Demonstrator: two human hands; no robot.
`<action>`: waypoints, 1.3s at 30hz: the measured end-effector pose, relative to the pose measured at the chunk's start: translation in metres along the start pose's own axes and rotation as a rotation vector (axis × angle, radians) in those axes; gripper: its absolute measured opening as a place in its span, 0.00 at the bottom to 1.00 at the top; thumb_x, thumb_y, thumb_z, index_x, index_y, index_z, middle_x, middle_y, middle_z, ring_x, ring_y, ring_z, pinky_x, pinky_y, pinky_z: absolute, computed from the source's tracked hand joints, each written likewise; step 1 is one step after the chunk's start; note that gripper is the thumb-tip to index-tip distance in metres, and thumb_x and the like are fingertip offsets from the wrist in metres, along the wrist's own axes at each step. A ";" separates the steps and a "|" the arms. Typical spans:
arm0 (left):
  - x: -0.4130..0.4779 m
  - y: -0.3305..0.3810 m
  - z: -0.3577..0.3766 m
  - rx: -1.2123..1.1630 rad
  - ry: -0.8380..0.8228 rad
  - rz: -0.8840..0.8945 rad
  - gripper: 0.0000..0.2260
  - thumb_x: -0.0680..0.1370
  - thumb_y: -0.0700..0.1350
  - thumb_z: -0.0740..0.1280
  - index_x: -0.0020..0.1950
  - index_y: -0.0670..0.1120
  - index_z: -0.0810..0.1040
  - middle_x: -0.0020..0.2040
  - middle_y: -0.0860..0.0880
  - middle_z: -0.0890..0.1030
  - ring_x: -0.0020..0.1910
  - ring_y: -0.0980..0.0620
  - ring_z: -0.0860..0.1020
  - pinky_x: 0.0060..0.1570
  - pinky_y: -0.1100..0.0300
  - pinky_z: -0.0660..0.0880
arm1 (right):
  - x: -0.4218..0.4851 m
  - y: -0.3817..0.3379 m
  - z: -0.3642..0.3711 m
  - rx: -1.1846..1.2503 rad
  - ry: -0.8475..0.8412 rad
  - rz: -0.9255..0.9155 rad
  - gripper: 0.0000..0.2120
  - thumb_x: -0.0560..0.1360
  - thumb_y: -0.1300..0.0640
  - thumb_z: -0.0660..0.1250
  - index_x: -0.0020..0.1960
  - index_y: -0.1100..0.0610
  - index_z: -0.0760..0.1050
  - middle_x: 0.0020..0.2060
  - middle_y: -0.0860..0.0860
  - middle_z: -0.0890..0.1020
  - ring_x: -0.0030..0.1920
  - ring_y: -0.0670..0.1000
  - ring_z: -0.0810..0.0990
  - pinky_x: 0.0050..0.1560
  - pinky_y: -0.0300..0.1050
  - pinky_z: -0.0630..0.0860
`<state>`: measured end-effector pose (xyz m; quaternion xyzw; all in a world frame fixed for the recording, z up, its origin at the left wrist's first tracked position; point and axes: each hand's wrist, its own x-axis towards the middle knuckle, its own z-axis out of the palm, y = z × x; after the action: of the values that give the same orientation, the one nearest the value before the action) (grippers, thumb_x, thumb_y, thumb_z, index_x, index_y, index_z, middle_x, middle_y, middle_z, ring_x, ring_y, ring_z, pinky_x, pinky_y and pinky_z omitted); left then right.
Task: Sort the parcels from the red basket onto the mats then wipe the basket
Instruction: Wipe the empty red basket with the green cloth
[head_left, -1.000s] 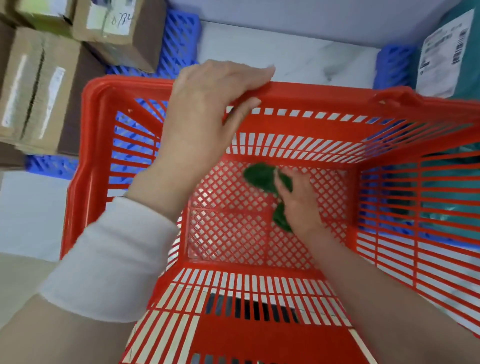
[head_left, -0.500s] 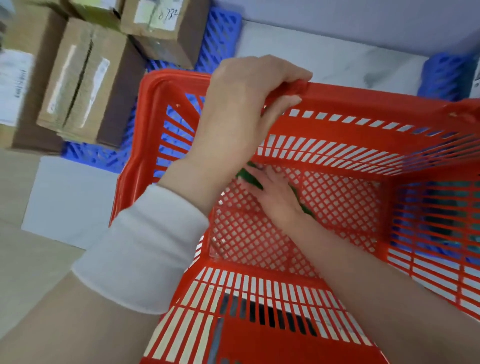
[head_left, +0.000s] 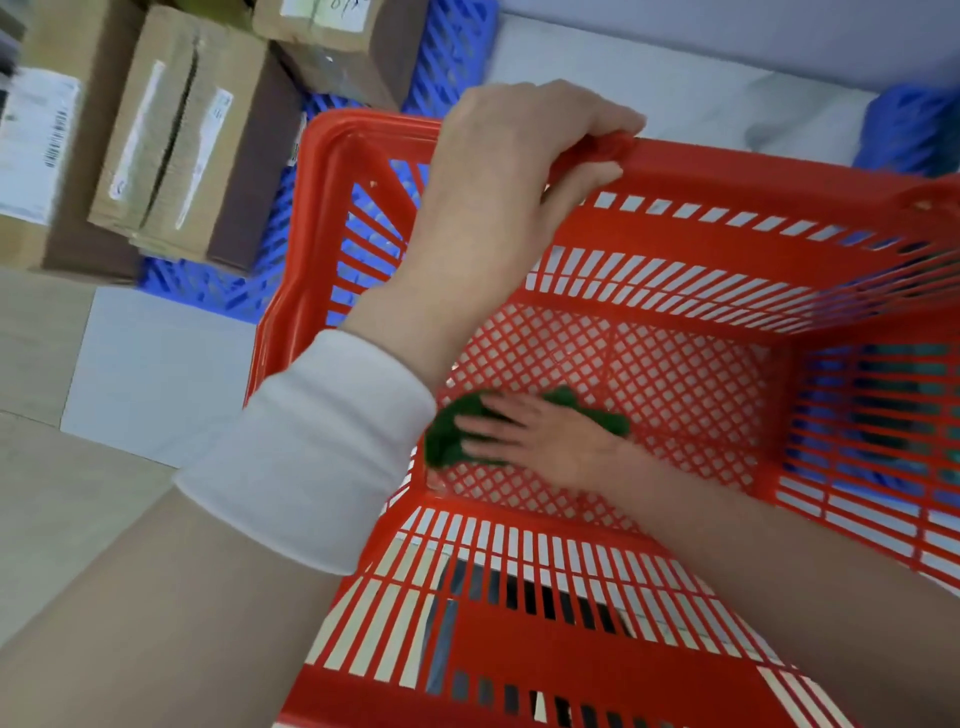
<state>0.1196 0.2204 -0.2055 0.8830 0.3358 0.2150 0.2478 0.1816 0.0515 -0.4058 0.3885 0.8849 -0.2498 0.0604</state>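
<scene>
Head view: left hand (head_left: 498, 176) grips the far rim of the red basket (head_left: 753, 174); right hand (head_left: 540, 436), spread flat, presses the green cloth (head_left: 447, 444); push firmly into floor corners.

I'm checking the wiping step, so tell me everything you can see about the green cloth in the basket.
The green cloth is dark green, soft and fuzzy-looking, bunched rather than flat. It lies on the lattice floor of the red basket, by its near left corner. The right hand presses on it with straight fingers, covering its middle; only a bunch at their tips and a strip by the wrist show. Motion blur hides its weave.
</scene>
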 end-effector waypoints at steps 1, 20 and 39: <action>-0.001 -0.001 0.001 0.001 0.001 -0.001 0.14 0.78 0.50 0.61 0.60 0.48 0.78 0.54 0.54 0.81 0.55 0.56 0.77 0.60 0.57 0.71 | 0.015 0.004 -0.003 0.025 0.048 0.070 0.37 0.72 0.66 0.59 0.74 0.47 0.46 0.73 0.46 0.41 0.72 0.51 0.33 0.65 0.51 0.24; 0.000 -0.002 0.002 0.035 -0.025 -0.040 0.14 0.79 0.53 0.59 0.60 0.49 0.77 0.55 0.55 0.80 0.55 0.58 0.76 0.62 0.57 0.70 | -0.140 0.046 0.011 0.117 0.197 0.905 0.26 0.78 0.64 0.53 0.74 0.50 0.54 0.76 0.53 0.52 0.76 0.56 0.50 0.74 0.57 0.55; -0.001 0.000 0.002 0.038 -0.026 -0.036 0.15 0.79 0.53 0.59 0.60 0.48 0.77 0.56 0.51 0.80 0.56 0.54 0.77 0.61 0.50 0.70 | -0.108 0.013 0.006 0.460 0.405 1.539 0.31 0.76 0.64 0.56 0.75 0.52 0.51 0.76 0.57 0.43 0.75 0.59 0.46 0.74 0.55 0.52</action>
<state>0.1200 0.2194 -0.2077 0.8841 0.3523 0.1927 0.2390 0.2652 -0.0146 -0.3838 0.9257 0.2924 -0.2385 -0.0271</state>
